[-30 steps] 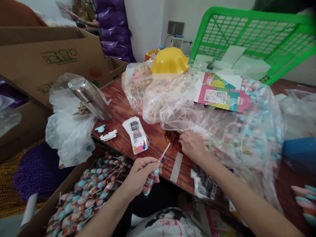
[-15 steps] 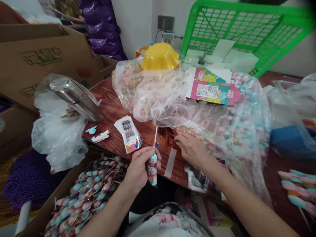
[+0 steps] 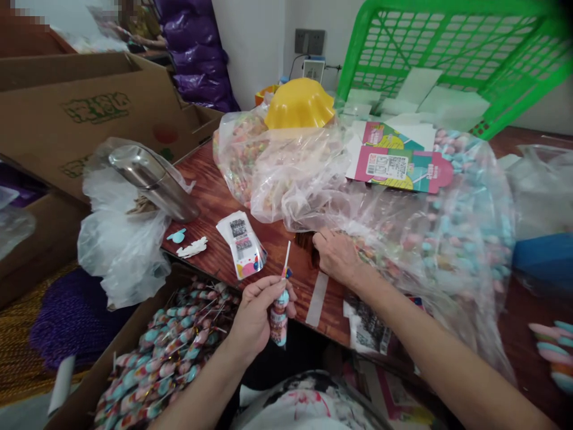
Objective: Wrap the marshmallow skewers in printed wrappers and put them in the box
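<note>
My left hand [image 3: 262, 316] is closed around a marshmallow lollipop [image 3: 279, 322] in a clear printed wrapper, pinching its neck where the white stick comes out upward. The candy's pink and blue lumps hang below my fingers. My right hand [image 3: 338, 257] reaches to a small heap of shiny brown-gold strips [image 3: 304, 240] beside the clear plastic bag. Its fingers are curled in and pressed together at the heap; whatever lies between them is hidden. Left of the hands lies a stack of printed wrappers [image 3: 243, 242] on the reddish wooden table [image 3: 215, 185].
A carton [image 3: 71, 412] of wrapped lollipops stands at lower left. Large clear bags [image 3: 308, 179] of candy cover the table's middle, with a yellow bowl [image 3: 299, 104] and printed box [image 3: 403, 164] on top. A steel flask [image 3: 154, 185] and a green crate [image 3: 358, 54] stand behind.
My right hand has shifted slightly up and left relative to the table, its fingers curling in at the brown-gold strips. My left hand still holds the lollipop, lowered a little. The view has turned slightly left.
</note>
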`<state>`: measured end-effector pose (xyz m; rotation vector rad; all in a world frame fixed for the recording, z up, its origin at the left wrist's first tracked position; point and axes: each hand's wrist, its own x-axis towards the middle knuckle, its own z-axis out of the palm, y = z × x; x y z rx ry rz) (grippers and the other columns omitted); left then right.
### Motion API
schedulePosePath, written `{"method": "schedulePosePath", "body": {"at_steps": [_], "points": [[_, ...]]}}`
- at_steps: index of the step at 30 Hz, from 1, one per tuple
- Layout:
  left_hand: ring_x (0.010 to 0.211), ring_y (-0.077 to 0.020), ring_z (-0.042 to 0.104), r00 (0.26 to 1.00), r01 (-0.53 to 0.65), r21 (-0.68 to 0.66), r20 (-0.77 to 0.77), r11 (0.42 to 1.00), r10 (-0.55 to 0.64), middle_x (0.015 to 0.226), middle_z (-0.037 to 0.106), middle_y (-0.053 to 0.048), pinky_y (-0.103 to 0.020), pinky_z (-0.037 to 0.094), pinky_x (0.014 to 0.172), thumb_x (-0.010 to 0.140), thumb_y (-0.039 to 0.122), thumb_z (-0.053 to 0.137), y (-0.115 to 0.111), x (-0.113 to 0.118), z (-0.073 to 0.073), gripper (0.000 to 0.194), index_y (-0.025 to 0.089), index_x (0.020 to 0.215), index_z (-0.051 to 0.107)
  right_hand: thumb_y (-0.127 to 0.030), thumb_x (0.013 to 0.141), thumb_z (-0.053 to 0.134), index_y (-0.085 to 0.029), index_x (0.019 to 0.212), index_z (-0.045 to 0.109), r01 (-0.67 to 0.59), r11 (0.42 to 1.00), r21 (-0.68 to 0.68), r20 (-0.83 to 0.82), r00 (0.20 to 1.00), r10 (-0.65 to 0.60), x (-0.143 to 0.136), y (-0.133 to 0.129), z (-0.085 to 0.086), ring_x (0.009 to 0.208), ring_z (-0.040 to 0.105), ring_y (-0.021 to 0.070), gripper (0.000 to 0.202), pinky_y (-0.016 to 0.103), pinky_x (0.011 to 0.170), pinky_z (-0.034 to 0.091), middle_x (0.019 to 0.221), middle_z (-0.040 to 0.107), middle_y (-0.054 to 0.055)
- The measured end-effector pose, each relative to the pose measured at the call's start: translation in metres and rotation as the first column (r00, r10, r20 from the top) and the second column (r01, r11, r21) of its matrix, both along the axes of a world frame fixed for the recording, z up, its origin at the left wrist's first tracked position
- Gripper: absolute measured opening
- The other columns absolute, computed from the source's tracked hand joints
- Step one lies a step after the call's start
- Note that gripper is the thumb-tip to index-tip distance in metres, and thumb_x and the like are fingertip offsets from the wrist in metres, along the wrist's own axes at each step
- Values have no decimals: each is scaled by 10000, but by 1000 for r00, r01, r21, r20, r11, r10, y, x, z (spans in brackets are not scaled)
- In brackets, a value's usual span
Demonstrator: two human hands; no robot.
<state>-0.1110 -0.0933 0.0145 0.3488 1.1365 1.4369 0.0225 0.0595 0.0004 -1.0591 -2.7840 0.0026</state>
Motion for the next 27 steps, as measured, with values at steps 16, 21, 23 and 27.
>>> {"method": "schedulePosePath", "body": {"at_steps": [16, 21, 23, 27], "points": [[426, -95, 525, 960, 228, -22, 175, 973, -221, 583, 607, -8, -204, 406, 400, 649, 285, 770, 29, 31, 23, 235, 110, 772, 673, -131, 869, 439, -181, 777, 596, -115, 933, 340, -344, 908, 237, 48, -29, 29, 785, 499, 193, 189, 352, 730, 296, 736, 649, 51], [451, -83, 523, 948, 264, 12, 182, 964, -262, 617, 623, -26, -179, 387, 385, 595, 263, 782, 32, 48, 28, 232, 100, 700, 655, -134, 857, 480, -177, 794, 617, -126, 954, 271, -522, 814, 256, 71, -51, 42, 751, 511, 167, 157, 340, 738, 337, 733, 648, 36], [439, -85, 523, 935, 338, 6, 115, 941, -336, 625, 634, -39, -170, 352, 362, 623, 285, 765, 31, 53, 27, 223, 100, 690, 660, -191, 866, 496, -178, 782, 623, -139, 984, -113, -694, 720, 22, 85, -60, 44, 704, 518, 149, 153, 313, 703, 375, 712, 634, 27], [428, -73, 492, 887, 459, 19, -65, 888, -457, 616, 630, -36, -172, 328, 361, 645, 310, 752, 26, 66, 26, 213, 109, 662, 687, -364, 797, 629, -158, 749, 656, -333, 529, -780, -621, 512, -594, 110, -79, 42, 588, 511, 111, 214, 249, 581, 397, 658, 621, 15]]}}
